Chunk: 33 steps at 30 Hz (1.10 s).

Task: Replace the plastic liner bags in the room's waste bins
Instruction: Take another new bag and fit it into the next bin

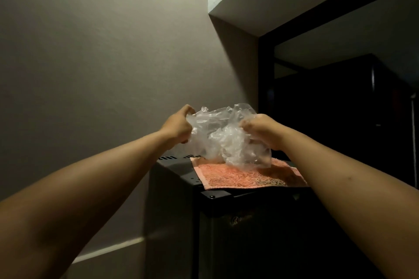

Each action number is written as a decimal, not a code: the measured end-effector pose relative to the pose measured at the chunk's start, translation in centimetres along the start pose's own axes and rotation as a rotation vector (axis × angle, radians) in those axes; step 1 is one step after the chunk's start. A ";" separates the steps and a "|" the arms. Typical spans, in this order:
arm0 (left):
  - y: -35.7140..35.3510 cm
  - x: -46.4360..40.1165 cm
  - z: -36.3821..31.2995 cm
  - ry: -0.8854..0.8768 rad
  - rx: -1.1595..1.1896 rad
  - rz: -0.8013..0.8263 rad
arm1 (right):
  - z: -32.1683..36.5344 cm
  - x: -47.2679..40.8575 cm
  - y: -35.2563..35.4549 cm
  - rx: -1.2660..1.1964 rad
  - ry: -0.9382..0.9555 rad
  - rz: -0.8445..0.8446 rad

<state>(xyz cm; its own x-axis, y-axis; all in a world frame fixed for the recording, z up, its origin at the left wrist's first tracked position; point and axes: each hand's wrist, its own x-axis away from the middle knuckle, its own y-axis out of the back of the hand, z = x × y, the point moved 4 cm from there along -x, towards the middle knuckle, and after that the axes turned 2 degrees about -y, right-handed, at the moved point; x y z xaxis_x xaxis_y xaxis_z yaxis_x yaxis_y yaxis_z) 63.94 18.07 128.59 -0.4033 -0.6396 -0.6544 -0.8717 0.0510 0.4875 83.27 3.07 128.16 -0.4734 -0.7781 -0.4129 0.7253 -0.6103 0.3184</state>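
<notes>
Below, pink towel (244,176) on black mini-fridge (249,222), under crumpled bag (226,138).

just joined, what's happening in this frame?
A person holds a crumpled clear plastic bag with both hands, the left hand gripping one side and the right hand the other, apparently pulling it open. The bag hangs just above a pink towel lying on top of a black mini fridge by the wall. No waste bin is in view.

Both arms outstretched — left hand (179,125) and right hand (264,130) fisted, fingers curled, gripping.
</notes>
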 end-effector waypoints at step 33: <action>11.2 -0.4 3.5 0.272 1.064 -0.544 | -3.4 -4.8 -7.2 0.775 -0.099 0.311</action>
<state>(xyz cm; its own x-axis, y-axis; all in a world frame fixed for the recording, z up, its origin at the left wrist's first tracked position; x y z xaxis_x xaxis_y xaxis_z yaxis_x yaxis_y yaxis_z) 53.37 21.63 132.28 0.0444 -0.9058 -0.4215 -0.7526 0.2472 -0.6104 82.01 11.64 124.98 -0.3763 -0.9152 -0.1442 0.2990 -0.2673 0.9161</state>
